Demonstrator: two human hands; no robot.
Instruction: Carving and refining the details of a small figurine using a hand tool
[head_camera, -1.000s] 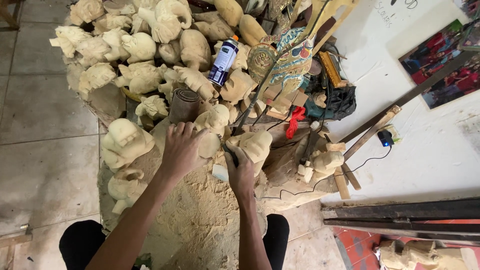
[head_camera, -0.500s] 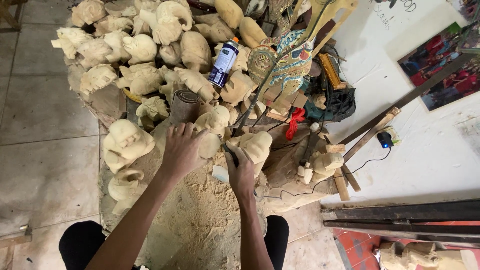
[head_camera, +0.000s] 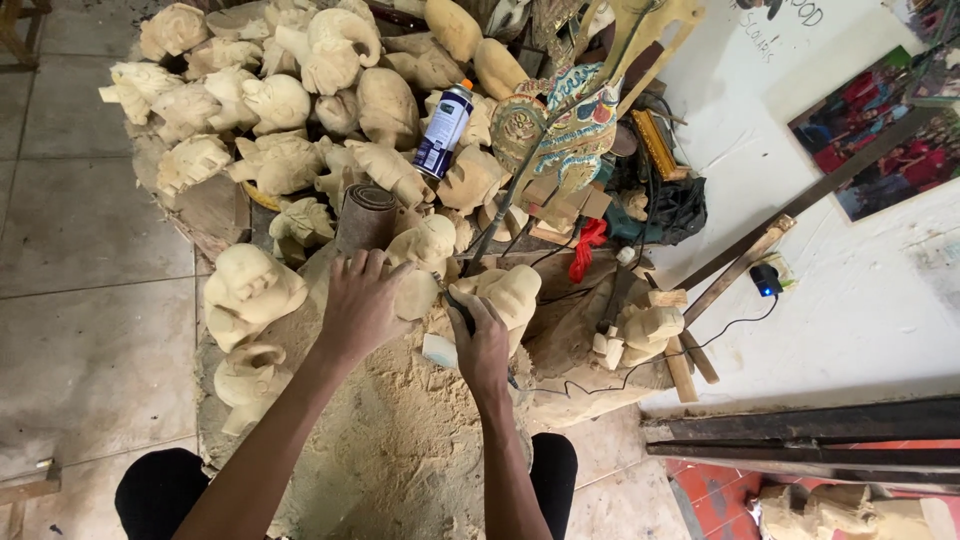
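My left hand (head_camera: 362, 300) rests over a pale carved wooden figure (head_camera: 425, 262), fingers wrapped on it, just below a roll of sandpaper (head_camera: 365, 215). My right hand (head_camera: 480, 345) grips a small dark-handled carving tool (head_camera: 456, 305) whose tip meets the figure. A small white block (head_camera: 438, 350) lies between my wrists. Sawdust (head_camera: 390, 450) covers the ground under both arms.
Several unpainted carved figures (head_camera: 270, 120) are heaped ahead and to the left. A spray can (head_camera: 444, 128) stands among them. A painted puppet (head_camera: 560, 125), wood offcuts (head_camera: 650, 325), a black cable (head_camera: 680, 350) and dark planks (head_camera: 800, 445) lie to the right.
Both hands stay on the same figure; they have shifted only slightly.
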